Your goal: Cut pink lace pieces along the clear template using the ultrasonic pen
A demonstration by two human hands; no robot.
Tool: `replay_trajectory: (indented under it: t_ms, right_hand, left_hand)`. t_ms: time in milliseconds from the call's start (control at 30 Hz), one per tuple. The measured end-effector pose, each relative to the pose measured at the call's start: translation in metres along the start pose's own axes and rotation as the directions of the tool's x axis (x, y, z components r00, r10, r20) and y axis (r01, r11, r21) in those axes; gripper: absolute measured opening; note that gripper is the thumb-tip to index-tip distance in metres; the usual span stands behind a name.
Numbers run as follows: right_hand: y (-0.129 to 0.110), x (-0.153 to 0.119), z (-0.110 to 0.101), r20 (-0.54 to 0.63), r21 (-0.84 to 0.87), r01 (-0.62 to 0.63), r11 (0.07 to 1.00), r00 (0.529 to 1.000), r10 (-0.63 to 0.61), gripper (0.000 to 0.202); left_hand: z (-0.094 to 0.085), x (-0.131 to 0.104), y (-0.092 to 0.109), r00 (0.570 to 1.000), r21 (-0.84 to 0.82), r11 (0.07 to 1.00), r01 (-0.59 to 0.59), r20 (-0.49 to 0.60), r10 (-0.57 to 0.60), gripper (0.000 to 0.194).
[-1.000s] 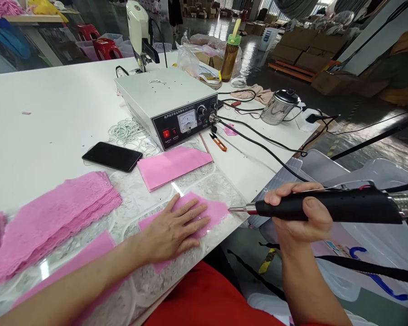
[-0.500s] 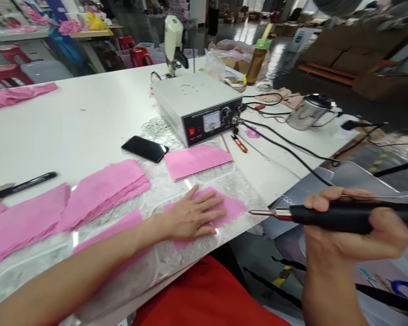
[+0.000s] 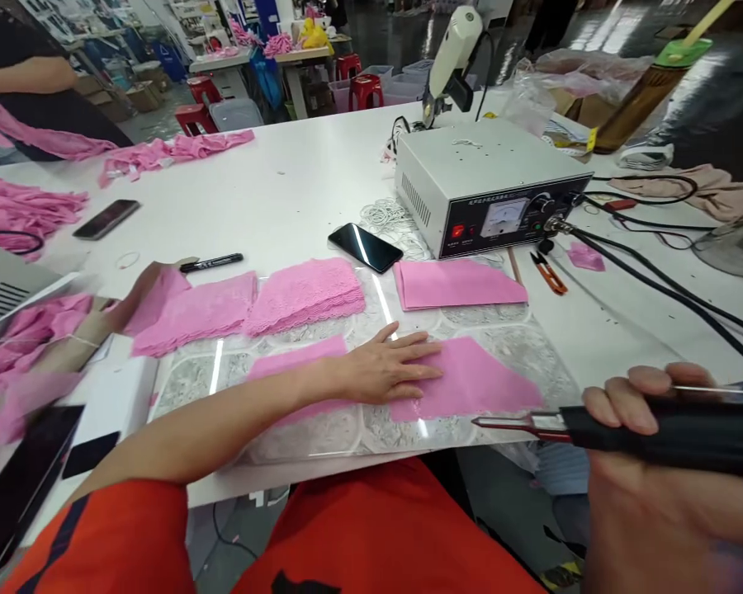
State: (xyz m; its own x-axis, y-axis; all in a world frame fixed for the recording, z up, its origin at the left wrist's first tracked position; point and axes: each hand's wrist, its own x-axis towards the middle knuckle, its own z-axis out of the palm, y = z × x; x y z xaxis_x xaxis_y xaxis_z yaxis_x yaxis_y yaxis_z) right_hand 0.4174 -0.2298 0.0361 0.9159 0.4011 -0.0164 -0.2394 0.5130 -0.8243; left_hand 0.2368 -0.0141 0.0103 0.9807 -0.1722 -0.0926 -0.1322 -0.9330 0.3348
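Note:
My left hand (image 3: 384,367) lies flat with fingers spread, its fingertips on the left part of a pink fabric piece (image 3: 480,379). In my right hand (image 3: 662,487) is a black-barrelled corded tool (image 3: 718,429) with a pointed metal tip, like an ultrasonic welding pen. Its tip hovers close to the fabric's lower edge; whether they touch I cannot tell. Another pink piece (image 3: 297,359) is partly hidden under my left forearm. Behind these, on a marble-patterned mat (image 3: 322,433), are a smooth pink stack (image 3: 458,285) and a lace-edged pink stack (image 3: 306,297).
A grey control box (image 3: 483,169) with a meter and cables stands at the back right. Before it are a phone (image 3: 365,247) and orange thread snips (image 3: 548,274). A black marker (image 3: 211,262) lies left. Another person's arm (image 3: 25,78) shows at the far left.
The view has swung left, showing more of the table. My left hand has shifted toward the fabric's left side. The tool tip has moved from its right point to beside its lower edge.

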Motion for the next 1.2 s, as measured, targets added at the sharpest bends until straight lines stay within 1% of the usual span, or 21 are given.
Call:
replay_trajectory:
  t_ms: [67,200,267,367,467,633,800,967,1067,1200]
  right_hand:
    - [0.009,-0.012,0.015,0.047,-0.017,0.011,1.0,0.999,-0.011,0.05]
    - [0.015,-0.031,0.037,0.172,-0.037,0.019,0.999,0.985,-0.013,0.044]
    - [0.016,-0.037,0.044,0.231,-0.051,0.013,0.999,0.973,-0.001,0.039]
    - [0.02,-0.04,0.049,0.334,-0.067,0.004,0.998,0.942,0.019,0.037]
    - [0.026,-0.042,0.054,0.424,-0.041,0.022,0.999,0.906,-0.003,0.037]
    - [0.035,-0.046,0.058,0.442,-0.023,0.022,0.999,0.897,-0.01,0.037]
    - [0.04,-0.047,0.058,0.533,0.017,0.02,1.0,0.846,-0.026,0.038]
    - [0.042,-0.048,0.06,0.542,0.03,0.033,0.999,0.839,-0.044,0.037]
    - [0.041,-0.049,0.063,0.556,0.036,0.037,0.999,0.829,-0.051,0.036]
    - [0.04,-0.051,0.064,0.557,0.041,0.024,0.999,0.829,-0.043,0.034]
  left_hand:
    - [0.002,0.001,0.0,1.0,0.01,1.0,-0.005,0.002,0.005,0.044]
    - [0.005,0.002,0.0,1.0,0.029,1.0,-0.001,-0.026,0.002,0.043]
    - [0.007,0.002,0.0,0.999,0.044,0.999,0.003,-0.04,-0.001,0.043]
    - [0.009,0.001,0.0,0.998,0.066,0.998,-0.002,-0.056,0.005,0.043]
    - [0.011,0.001,0.0,0.997,0.08,0.997,-0.001,-0.072,0.007,0.043]
    - [0.012,0.002,0.0,0.997,0.091,0.996,0.013,-0.08,-0.006,0.042]
    - [0.011,0.002,-0.001,0.997,0.085,0.996,0.009,-0.073,-0.003,0.042]
    - [0.011,0.002,-0.003,0.996,0.079,0.997,-0.001,-0.089,0.008,0.041]
    - [0.013,0.002,-0.004,0.995,0.087,0.996,0.002,-0.095,0.006,0.04]
    - [0.016,0.002,-0.006,0.993,0.094,0.996,0.001,-0.115,0.01,0.04]
